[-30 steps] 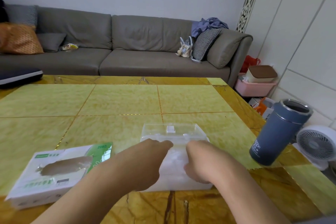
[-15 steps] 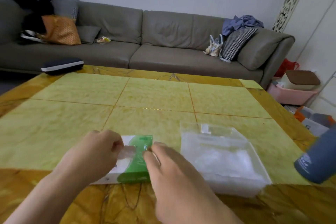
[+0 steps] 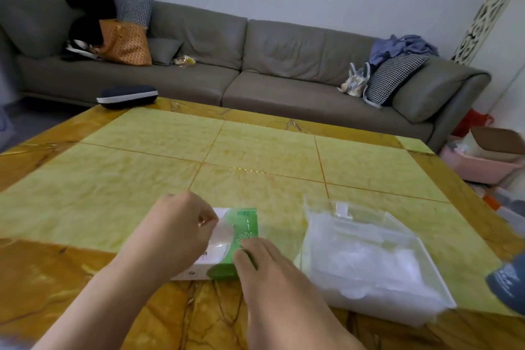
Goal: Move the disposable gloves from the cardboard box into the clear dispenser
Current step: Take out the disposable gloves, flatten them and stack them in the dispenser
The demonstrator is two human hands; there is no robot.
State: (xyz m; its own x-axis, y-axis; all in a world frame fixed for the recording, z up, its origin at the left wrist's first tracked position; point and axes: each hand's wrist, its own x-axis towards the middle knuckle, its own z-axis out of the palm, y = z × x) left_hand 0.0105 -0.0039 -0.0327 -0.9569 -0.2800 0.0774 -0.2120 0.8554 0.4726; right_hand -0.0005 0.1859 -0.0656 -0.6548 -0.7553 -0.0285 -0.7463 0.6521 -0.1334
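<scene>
The white and green cardboard box (image 3: 241, 224) lies flat near the table's front edge. My left hand (image 3: 170, 236) is over its white end, fingers curled, and pinches a thin clear glove (image 3: 224, 233) at the top opening. My right hand (image 3: 270, 273) grips the green end of the box from the near side. To the right of the box stands the clear dispenser (image 3: 409, 233), its lid open, with a crumpled heap of clear gloves (image 3: 369, 264) inside. Neither hand touches the dispenser.
A blue-grey tumbler (image 3: 508, 287) stands at the right edge, close to the dispenser. A dark zipped case (image 3: 127, 96) lies at the table's far left corner. A grey sofa (image 3: 255, 71) runs behind the table, and a pink basket (image 3: 483, 167) sits on the floor at right.
Both hands left the dispenser and moved left onto the cardboard box. My left hand now pinches a glove at its opening and my right hand holds its green end.
</scene>
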